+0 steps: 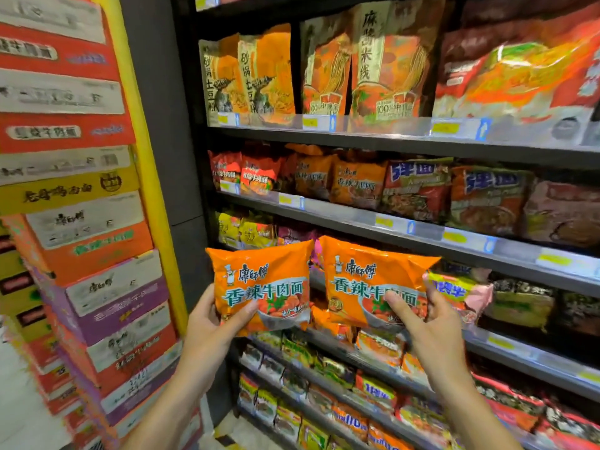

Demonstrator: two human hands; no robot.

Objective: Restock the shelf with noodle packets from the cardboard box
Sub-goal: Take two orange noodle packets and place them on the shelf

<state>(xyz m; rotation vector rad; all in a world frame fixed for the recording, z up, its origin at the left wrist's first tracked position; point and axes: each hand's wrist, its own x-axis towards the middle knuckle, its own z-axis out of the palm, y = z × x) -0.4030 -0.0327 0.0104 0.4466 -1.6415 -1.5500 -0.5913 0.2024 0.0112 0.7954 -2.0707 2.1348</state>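
Head view: your left hand and right hand each pinch an orange noodle packet; slide both onto the matching orange row at its shelf's front edge.

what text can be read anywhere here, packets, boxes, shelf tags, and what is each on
"康師傅" and "香辣牛肉面": orange packet in the left hand
"康師傅" and "香辣牛肉面", partly covered by the thumb: orange packet in the right hand
"麻酱米线": tall bag on the top shelf
"砂锅土豆粉": orange bag at top left
Stacked cartons and yellow price tags: too blurred to read.
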